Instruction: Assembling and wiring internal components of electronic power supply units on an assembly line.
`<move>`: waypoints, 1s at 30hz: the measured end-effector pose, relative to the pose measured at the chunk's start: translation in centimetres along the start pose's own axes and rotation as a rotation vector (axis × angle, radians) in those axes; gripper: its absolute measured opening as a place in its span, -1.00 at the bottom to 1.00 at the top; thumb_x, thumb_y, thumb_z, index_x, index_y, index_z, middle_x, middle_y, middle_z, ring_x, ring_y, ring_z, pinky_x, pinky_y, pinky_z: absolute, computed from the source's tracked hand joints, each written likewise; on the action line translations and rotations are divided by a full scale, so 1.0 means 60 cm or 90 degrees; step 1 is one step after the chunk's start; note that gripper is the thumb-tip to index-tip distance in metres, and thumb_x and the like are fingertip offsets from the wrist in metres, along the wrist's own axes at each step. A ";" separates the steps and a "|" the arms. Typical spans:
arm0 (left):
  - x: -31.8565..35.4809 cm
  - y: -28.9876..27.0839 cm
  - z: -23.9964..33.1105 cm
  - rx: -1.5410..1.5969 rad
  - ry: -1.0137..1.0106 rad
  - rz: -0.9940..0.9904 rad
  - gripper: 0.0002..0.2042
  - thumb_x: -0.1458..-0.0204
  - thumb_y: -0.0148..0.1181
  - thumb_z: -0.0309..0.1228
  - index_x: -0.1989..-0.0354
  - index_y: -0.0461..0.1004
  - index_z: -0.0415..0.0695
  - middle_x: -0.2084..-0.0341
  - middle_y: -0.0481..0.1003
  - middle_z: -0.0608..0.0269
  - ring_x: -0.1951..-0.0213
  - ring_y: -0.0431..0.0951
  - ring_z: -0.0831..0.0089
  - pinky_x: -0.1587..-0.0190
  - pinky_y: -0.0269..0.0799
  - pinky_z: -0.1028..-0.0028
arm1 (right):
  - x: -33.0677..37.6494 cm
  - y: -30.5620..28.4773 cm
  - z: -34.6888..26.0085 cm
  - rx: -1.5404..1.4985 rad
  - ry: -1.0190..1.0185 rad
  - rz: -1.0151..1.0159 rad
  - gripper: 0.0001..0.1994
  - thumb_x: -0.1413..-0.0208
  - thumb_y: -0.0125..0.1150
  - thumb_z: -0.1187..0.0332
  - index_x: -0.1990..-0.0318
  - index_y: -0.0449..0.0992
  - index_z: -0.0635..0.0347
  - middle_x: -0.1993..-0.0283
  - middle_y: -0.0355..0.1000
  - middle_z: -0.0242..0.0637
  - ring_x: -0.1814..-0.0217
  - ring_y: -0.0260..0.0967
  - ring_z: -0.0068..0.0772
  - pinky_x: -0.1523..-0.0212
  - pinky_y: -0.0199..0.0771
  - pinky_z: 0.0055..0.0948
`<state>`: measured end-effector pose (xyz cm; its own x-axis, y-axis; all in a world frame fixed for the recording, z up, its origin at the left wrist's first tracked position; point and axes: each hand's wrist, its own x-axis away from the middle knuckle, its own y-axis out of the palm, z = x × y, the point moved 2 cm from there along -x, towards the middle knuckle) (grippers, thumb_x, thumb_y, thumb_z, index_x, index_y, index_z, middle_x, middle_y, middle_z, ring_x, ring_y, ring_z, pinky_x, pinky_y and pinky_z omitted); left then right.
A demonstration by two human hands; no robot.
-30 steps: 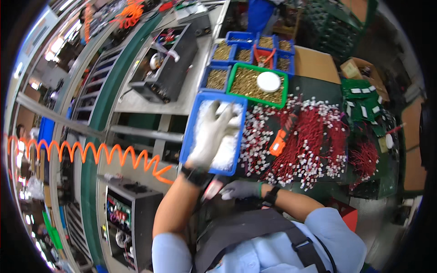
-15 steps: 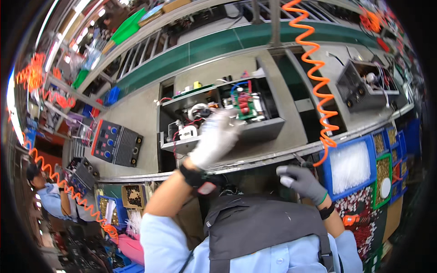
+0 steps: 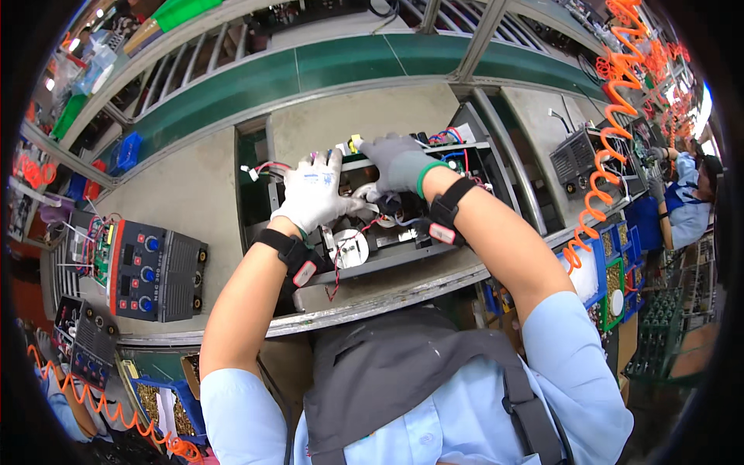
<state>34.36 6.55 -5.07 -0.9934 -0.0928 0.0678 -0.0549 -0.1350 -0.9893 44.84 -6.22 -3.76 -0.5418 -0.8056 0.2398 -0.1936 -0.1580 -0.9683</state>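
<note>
The grey-gloved right hand [image 3: 399,167] has moved from the pale-grey tabletop's [image 3: 364,112] near edge to the open, dark-grey rectangular metal casing [image 3: 404,256] on it, beside the finger-spread white-gloved left hand [image 3: 314,192], either's grip indeterminable; the dangling red-and-black twisted wire [image 3: 336,280] appears not yet connected.

We look from the person's head through one wide fisheye lens, facing down and forward over the desk [image 3: 364,116]. The dark apron [image 3: 403,372] fills six o'clock, close below us; the left hand [image 3: 314,190] and right hand [image 3: 399,163] sit mid-view, toward ten and one; a green strip [image 3: 341,70] arcs farther off at twelve.
</note>
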 end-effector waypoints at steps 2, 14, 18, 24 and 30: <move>-0.002 0.006 -0.005 0.009 0.005 0.049 -0.12 0.26 0.33 0.11 -0.21 0.20 -0.16 0.03 0.41 -0.03 -0.03 0.42 0.06 0.02 0.36 0.05 | -0.004 0.002 -0.008 0.014 0.023 0.016 -0.20 0.27 0.49 0.01 -0.17 0.29 0.07 0.00 0.42 -0.17 -0.13 0.33 -0.09 -0.04 0.38 -0.16; 0.126 -0.019 0.089 0.234 -0.005 -0.049 -0.45 0.12 0.21 -0.29 -0.10 0.34 -0.23 0.36 0.57 0.04 0.29 0.57 0.01 0.13 0.43 0.24 | 0.138 -0.039 0.116 -0.351 -0.142 0.214 -0.59 0.03 0.31 0.30 -0.02 0.49 0.13 0.07 0.48 -0.17 -0.01 0.41 -0.14 -0.07 0.36 -0.30; 0.063 -0.031 0.128 0.846 -0.111 -0.091 -0.71 -0.08 0.09 -0.49 0.03 0.37 -0.33 0.36 0.49 0.27 0.31 0.49 0.59 0.20 0.45 0.52 | 0.154 -0.028 0.079 -0.286 -0.340 0.213 -0.58 0.10 0.26 0.31 0.00 0.49 0.08 0.17 0.49 -0.15 0.11 0.43 -0.10 0.08 0.39 -0.20; 0.045 -0.154 0.128 0.909 -0.019 0.015 -0.56 -0.22 -0.01 -0.19 -0.08 0.28 -0.33 0.34 0.49 0.18 0.47 0.55 0.50 0.33 0.45 0.57 | 0.117 0.018 0.063 -0.600 -0.229 0.036 -0.78 -0.09 0.12 0.33 0.14 0.49 0.19 0.34 0.46 -0.12 0.28 0.45 -0.25 0.20 0.40 -0.34; 0.049 0.011 0.066 0.285 -0.041 -0.036 -0.76 -0.06 0.06 -0.27 0.31 0.54 -0.19 0.45 0.54 0.02 0.36 0.56 0.14 0.26 0.45 0.23 | 0.123 0.021 0.071 -0.774 -0.222 -0.008 -0.79 -0.21 0.05 0.33 0.12 0.46 0.27 0.21 0.43 -0.38 0.15 0.32 -0.63 0.09 0.35 -0.52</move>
<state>31.80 2.27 -5.04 -0.9810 -0.1316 0.1424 -0.0464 -0.5536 -0.8315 44.07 -14.78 -3.51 -0.3262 -0.9445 0.0378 -0.9224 0.3093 -0.2315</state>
